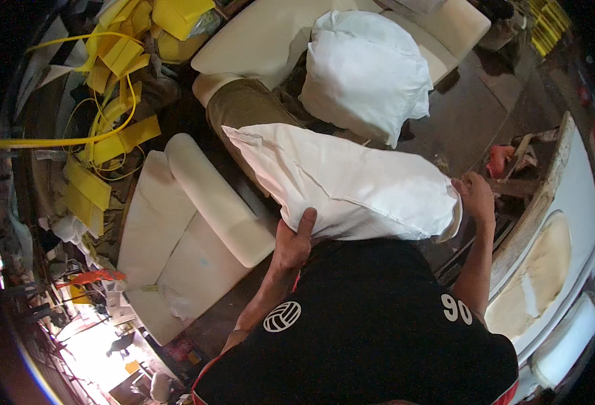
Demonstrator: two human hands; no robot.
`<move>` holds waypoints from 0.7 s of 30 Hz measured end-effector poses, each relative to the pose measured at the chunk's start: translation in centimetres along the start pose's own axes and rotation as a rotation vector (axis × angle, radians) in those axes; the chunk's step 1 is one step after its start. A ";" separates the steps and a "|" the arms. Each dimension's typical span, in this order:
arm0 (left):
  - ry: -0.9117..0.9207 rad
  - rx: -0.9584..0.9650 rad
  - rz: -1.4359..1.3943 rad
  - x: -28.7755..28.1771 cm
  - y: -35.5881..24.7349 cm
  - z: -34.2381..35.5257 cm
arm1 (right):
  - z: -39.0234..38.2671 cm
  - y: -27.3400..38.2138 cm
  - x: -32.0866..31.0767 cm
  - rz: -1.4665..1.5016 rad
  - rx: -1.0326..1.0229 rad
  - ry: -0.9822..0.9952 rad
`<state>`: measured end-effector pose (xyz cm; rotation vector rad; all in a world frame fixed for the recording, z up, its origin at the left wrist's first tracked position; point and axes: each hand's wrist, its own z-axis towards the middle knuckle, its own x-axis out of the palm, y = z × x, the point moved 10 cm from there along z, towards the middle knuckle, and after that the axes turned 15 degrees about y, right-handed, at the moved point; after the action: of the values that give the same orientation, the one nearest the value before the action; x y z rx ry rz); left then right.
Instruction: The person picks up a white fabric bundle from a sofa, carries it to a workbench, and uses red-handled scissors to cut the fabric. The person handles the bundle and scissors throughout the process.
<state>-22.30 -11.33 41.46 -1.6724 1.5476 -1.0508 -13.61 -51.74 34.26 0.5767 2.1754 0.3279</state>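
I hold a long white fabric cushion (365, 189) crosswise at my body, its pointed corner at the upper left. My left hand (295, 237) grips its lower left side, thumb on top. My right hand (474, 196) has its fingers closed on the edge of the cushion's right end. Beyond it, a rounder, stuffed white fabric bundle (361, 74) rests beside brown fabric (240, 104) and cream foam upholstery pieces (250, 47).
A cream padded seat piece (183, 263) lies at left. Yellow foam offcuts and strips (85, 192) fill the upper left. A curved upholstered panel (533, 270) with a worn wooden edge stands at right. Red material (500, 162) is among wooden pieces behind it.
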 end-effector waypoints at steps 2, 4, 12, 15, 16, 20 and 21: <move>0.043 0.031 -0.008 -0.6 -0.2 -0.5 | -0.2 3.2 -1.1 0.101 -0.232 -0.146; 0.059 0.054 -0.065 -1.5 0.4 -1.1 | -0.2 8.7 1.2 0.202 -0.415 -0.002; -0.118 -0.030 -0.125 -8.1 2.6 -2.9 | 1.0 21.2 11.5 0.191 -0.579 0.223; -0.163 -0.056 0.004 -11.7 5.2 -2.9 | 3.2 20.8 11.6 0.202 -0.527 0.199; -0.170 -0.056 0.021 -12.5 5.8 -2.8 | 4.4 20.4 11.5 0.180 -0.507 0.178; -0.286 -0.103 0.074 -14.3 6.6 -1.5 | 11.6 17.1 10.0 0.111 -0.399 0.063; -0.341 -0.161 0.091 -14.7 6.6 -1.1 | 14.0 15.4 9.7 0.106 -0.351 0.032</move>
<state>-26.46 2.52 34.29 -1.7617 1.4951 -0.5697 -3.38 -33.06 25.67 0.4901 2.0558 0.7622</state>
